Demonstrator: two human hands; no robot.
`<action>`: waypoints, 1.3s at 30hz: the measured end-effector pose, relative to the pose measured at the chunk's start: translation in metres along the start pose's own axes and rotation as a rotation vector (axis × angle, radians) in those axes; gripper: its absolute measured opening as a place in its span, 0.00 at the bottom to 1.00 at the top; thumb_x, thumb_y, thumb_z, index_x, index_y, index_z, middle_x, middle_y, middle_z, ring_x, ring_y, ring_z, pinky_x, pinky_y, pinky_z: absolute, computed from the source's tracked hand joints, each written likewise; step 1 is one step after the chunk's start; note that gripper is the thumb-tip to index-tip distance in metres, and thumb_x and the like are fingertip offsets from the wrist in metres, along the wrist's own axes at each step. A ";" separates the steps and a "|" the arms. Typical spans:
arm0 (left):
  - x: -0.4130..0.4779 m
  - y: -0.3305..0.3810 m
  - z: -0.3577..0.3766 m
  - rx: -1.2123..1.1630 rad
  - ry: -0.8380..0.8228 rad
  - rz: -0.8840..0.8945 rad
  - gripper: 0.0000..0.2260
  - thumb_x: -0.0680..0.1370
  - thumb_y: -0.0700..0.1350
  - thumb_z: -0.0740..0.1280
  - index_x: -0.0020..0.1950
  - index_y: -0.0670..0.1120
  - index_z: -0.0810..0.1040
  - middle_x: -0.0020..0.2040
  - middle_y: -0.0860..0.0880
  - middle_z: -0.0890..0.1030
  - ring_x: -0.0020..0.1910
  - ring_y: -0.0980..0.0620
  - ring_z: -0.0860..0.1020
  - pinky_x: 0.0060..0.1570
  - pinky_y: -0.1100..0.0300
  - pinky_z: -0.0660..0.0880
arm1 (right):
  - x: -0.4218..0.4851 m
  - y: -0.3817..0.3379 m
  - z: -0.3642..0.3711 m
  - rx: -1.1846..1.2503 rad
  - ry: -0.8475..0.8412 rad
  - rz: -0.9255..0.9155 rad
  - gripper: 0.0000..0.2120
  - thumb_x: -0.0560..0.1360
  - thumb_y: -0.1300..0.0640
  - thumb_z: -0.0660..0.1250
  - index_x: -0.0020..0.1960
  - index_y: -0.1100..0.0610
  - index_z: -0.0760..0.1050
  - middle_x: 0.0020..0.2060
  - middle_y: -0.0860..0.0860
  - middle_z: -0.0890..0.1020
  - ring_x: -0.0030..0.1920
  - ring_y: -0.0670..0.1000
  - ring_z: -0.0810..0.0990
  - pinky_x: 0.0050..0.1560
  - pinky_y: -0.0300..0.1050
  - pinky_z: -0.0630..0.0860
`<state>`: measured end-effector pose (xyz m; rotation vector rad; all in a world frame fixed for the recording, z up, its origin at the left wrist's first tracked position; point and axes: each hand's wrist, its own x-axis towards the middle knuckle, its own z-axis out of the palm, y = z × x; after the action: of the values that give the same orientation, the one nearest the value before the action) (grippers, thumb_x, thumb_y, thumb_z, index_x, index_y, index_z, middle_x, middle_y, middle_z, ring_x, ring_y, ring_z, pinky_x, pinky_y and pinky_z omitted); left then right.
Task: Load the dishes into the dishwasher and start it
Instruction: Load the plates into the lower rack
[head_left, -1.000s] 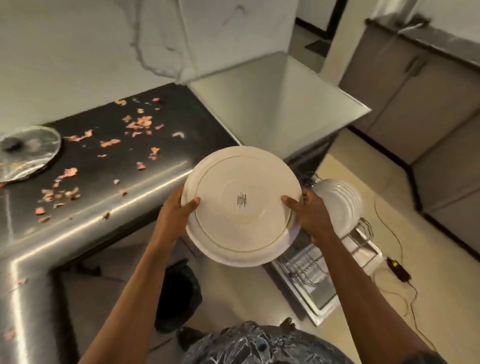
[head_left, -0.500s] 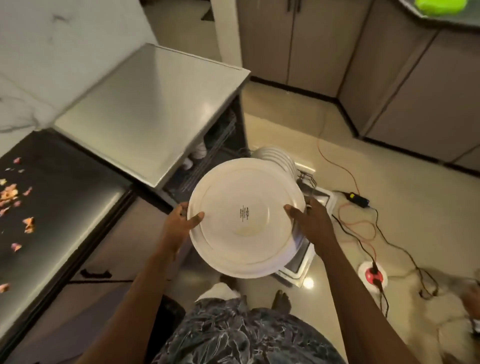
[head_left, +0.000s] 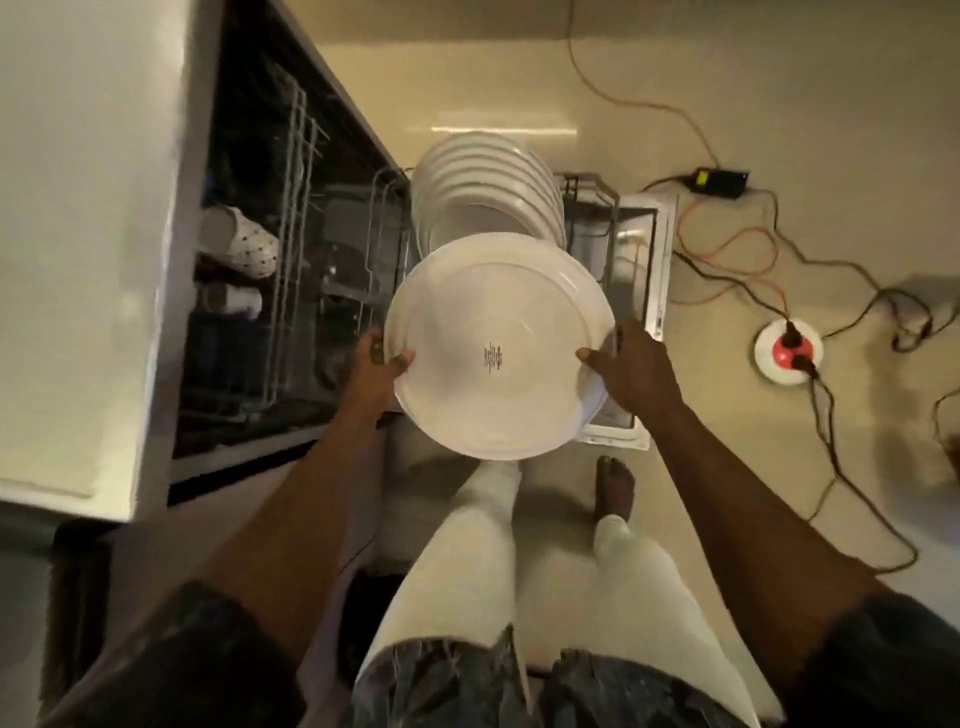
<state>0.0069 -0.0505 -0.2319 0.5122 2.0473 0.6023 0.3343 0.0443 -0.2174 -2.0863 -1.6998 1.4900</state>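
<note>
I hold a stack of white plates (head_left: 498, 322) underside up, with a small printed mark at its middle. My left hand (head_left: 376, 369) grips its left rim and my right hand (head_left: 631, 366) grips its right rim. The stack hangs over the pulled-out lower rack (head_left: 592, 208) of the open dishwasher (head_left: 291, 244). Several white plates (head_left: 483, 182) stand on edge in that rack just beyond the stack. The open door (head_left: 657, 249) lies flat under the rack.
A white cup (head_left: 239, 241) sits in the upper rack on the left. The pale dishwasher top (head_left: 78, 234) fills the left side. Orange and black cables (head_left: 727, 249) and a round red-and-white socket (head_left: 788, 352) lie on the floor at right. My bare foot (head_left: 615, 486) stands near the door.
I turned from the crumb-strewn counter toward the dishwasher. The plates, held by both hands throughout, have come over the lower rack, and the view now looks straight down.
</note>
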 end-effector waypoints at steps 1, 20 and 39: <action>0.032 -0.010 0.002 0.006 0.002 0.004 0.24 0.67 0.57 0.77 0.59 0.58 0.74 0.59 0.44 0.79 0.57 0.36 0.80 0.53 0.33 0.77 | 0.018 0.002 0.015 -0.013 0.004 0.017 0.22 0.76 0.50 0.73 0.60 0.64 0.71 0.55 0.59 0.78 0.52 0.56 0.76 0.45 0.44 0.63; 0.272 0.043 0.048 0.142 0.154 0.278 0.21 0.80 0.43 0.65 0.72 0.41 0.67 0.62 0.42 0.80 0.54 0.47 0.80 0.47 0.60 0.77 | 0.223 -0.031 0.126 -0.009 0.409 -0.037 0.23 0.73 0.41 0.71 0.56 0.59 0.77 0.52 0.53 0.83 0.50 0.50 0.78 0.45 0.38 0.66; 0.307 0.013 0.067 0.365 0.019 0.272 0.24 0.81 0.41 0.67 0.75 0.48 0.64 0.69 0.45 0.76 0.65 0.47 0.77 0.60 0.57 0.76 | 0.234 0.008 0.154 -0.164 0.360 0.020 0.20 0.73 0.41 0.72 0.52 0.58 0.84 0.49 0.56 0.86 0.52 0.57 0.83 0.52 0.49 0.78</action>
<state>-0.0869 0.1491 -0.4566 1.0138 2.1314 0.3886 0.2148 0.1483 -0.4487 -2.2838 -1.7089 0.9293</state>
